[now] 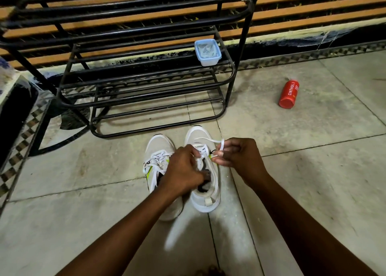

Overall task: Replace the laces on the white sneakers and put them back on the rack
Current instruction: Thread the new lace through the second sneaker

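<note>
Two white sneakers sit side by side on the tiled floor (313,171), right in front of the black metal rack (146,83). Both have their long axis running straight away from the person, toes pointing at the rack, heels toward the person. The left sneaker (159,148) is already laced, with loose white ends hanging over its side and neon-yellow accents showing. The right sneaker (205,192) is the one being worked on, with its opening gaping and the tongue area exposed.

The left hand (183,171) is curled down over the right sneaker's eyelet area, fingers closed around the lace (205,140) there, partly covering the left sneaker too. The right hand (236,156) is held just off the shoe's right side, pinching a looped bit of the same white lace between thumb and fingers, so the lace runs across the top of the toe box. A blurry white strip near the bottom middle looks like a dangling lace end, hard to tell.

On the rack's upper small shelf, at the right end, there's a light blue plastic tub (207,52) with whitish stuff inside. A red Cinthol bottle (289,94) lies on its side on the floor, well off to the right.
</note>
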The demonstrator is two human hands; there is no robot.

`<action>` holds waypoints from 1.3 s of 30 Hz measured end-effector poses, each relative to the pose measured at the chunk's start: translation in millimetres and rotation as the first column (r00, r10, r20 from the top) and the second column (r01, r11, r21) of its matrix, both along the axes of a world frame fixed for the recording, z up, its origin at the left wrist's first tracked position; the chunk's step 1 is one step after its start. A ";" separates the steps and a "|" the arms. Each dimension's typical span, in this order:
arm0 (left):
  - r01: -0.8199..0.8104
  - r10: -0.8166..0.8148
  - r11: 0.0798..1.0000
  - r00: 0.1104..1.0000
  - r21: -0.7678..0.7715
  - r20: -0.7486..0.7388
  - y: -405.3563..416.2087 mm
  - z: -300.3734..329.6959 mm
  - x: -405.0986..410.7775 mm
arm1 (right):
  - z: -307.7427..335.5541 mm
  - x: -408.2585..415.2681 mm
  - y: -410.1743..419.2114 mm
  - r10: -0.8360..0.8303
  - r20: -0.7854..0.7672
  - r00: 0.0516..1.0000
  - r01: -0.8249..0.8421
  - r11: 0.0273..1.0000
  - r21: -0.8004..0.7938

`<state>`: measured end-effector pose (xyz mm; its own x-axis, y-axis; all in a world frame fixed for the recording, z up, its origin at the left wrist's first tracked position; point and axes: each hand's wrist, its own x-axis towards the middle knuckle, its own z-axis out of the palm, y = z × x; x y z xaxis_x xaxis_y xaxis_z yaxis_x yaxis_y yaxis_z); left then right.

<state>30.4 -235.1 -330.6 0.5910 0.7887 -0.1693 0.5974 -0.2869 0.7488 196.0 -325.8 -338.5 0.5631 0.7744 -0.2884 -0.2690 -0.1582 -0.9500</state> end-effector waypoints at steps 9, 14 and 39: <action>-0.064 0.068 0.990 0.997 0.129 -0.031 -2.1 -7.1 -7.8 | -11.1 -25.3 14.7 -0.008 0.235 0.972 -0.001 0.999 0.038; -0.238 0.238 0.967 0.971 -0.086 -0.004 4.4 -7.2 -10.9 | -15.2 -27.1 17.7 0.105 0.291 0.951 -0.108 0.994 -0.005; -0.237 0.276 0.922 0.957 -0.307 0.089 11.7 -15.6 -13.7 | -31.2 -54.6 18.9 -0.041 0.538 0.842 0.075 0.996 -0.042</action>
